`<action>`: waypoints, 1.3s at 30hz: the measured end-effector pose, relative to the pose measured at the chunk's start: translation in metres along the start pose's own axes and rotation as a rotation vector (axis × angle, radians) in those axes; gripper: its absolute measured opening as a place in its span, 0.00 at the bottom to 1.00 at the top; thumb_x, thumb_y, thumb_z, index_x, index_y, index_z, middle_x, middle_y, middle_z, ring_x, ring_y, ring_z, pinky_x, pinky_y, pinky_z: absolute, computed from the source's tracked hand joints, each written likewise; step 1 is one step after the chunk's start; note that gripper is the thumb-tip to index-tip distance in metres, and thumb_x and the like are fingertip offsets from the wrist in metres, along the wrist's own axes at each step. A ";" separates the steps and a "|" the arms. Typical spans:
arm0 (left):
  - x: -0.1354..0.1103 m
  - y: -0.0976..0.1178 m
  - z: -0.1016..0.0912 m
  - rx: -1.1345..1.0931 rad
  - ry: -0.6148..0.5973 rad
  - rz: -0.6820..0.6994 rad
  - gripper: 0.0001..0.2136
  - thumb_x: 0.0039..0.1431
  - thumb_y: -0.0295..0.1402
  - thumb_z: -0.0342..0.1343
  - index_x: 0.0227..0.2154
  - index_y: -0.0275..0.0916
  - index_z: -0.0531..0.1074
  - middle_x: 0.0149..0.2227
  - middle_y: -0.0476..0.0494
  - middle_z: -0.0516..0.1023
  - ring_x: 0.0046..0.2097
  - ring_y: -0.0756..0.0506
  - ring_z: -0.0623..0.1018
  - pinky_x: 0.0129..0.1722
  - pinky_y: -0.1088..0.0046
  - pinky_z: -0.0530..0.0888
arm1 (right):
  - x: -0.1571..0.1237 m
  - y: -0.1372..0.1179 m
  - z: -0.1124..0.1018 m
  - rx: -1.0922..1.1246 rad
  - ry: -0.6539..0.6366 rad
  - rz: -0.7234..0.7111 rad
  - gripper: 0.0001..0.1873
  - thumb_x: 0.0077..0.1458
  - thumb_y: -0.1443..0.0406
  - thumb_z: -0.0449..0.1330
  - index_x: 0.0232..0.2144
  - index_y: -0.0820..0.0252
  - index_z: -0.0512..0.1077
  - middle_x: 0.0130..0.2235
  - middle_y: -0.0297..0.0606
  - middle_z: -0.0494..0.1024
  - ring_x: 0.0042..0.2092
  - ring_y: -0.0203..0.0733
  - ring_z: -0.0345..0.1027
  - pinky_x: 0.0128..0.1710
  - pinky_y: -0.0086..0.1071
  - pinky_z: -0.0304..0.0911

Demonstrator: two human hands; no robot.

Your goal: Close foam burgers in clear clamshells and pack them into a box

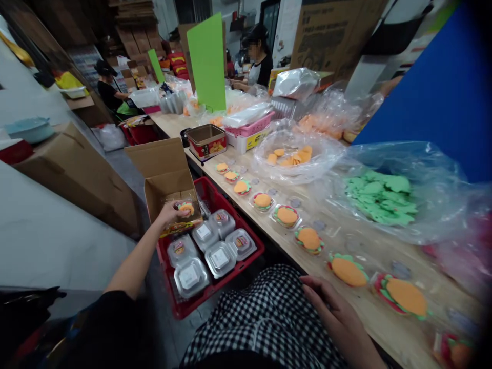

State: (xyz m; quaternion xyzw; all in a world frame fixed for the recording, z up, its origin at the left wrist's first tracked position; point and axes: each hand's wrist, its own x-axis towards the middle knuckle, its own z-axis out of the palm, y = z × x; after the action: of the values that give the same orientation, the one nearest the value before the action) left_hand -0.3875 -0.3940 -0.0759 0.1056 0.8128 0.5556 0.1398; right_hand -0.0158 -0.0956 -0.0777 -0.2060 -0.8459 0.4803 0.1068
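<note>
My left hand (169,211) reaches out over the red crate (251,254) and grips a clear plastic box with a toy burger (186,207) inside, in front of an open cardboard box (163,169). Several closed clear boxes (220,258) lie in the crate. My right hand (333,312) rests flat on my checked lap at the edge of the wooden table (369,302), fingers loosely stretched, holding nothing. A row of felt burgers in open clear trays (286,216) runs along the table edge.
Clear bags hold green felt pieces (380,197) and orange pieces (292,155). A blue board (442,92) and a green divider (207,61) stand on the table. A small tin (206,140) and a pink basket (251,125) sit further back. Two other people (260,59) work beyond.
</note>
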 end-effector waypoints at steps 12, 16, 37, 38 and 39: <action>0.004 -0.016 -0.001 0.293 -0.072 0.008 0.27 0.25 0.40 0.66 0.34 0.33 0.72 0.34 0.42 0.75 0.37 0.41 0.73 0.37 0.67 0.68 | 0.011 0.003 0.013 0.006 -0.050 0.044 0.16 0.51 0.55 0.51 0.37 0.57 0.69 0.39 0.39 0.74 0.43 0.43 0.66 0.45 0.35 0.62; 0.003 0.003 -0.003 0.580 0.073 0.200 0.28 0.33 0.44 0.62 0.39 0.34 0.70 0.39 0.38 0.73 0.43 0.38 0.71 0.42 0.64 0.66 | 0.012 0.001 0.014 0.089 -0.038 0.082 0.15 0.51 0.55 0.51 0.35 0.57 0.69 0.35 0.38 0.74 0.39 0.42 0.67 0.41 0.33 0.63; 0.042 0.174 0.399 0.836 -0.738 1.199 0.05 0.47 0.32 0.56 0.26 0.36 0.74 0.37 0.37 0.72 0.43 0.40 0.67 0.40 0.64 0.62 | 0.073 0.011 0.030 1.189 0.357 0.508 0.17 0.45 0.54 0.56 0.31 0.62 0.63 0.16 0.31 0.71 0.14 0.28 0.58 0.12 0.20 0.47; 0.041 0.173 0.401 0.834 -0.750 1.195 0.04 0.47 0.31 0.56 0.25 0.36 0.74 0.36 0.37 0.73 0.42 0.40 0.67 0.40 0.65 0.62 | 0.073 0.011 0.029 1.201 0.389 0.500 0.17 0.45 0.54 0.56 0.31 0.62 0.63 0.16 0.32 0.70 0.14 0.28 0.58 0.12 0.20 0.47; 0.041 0.173 0.402 0.827 -0.755 1.190 0.04 0.47 0.30 0.55 0.25 0.36 0.73 0.35 0.38 0.73 0.41 0.40 0.67 0.39 0.65 0.62 | 0.074 0.012 0.028 1.209 0.418 0.494 0.17 0.45 0.54 0.56 0.31 0.62 0.63 0.16 0.32 0.70 0.14 0.28 0.58 0.12 0.20 0.47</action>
State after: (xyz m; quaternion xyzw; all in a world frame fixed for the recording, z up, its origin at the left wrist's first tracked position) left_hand -0.2843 0.0330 -0.0571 0.7426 0.6581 0.1191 0.0355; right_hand -0.0892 -0.0787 -0.1038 -0.3855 -0.3189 0.8286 0.2513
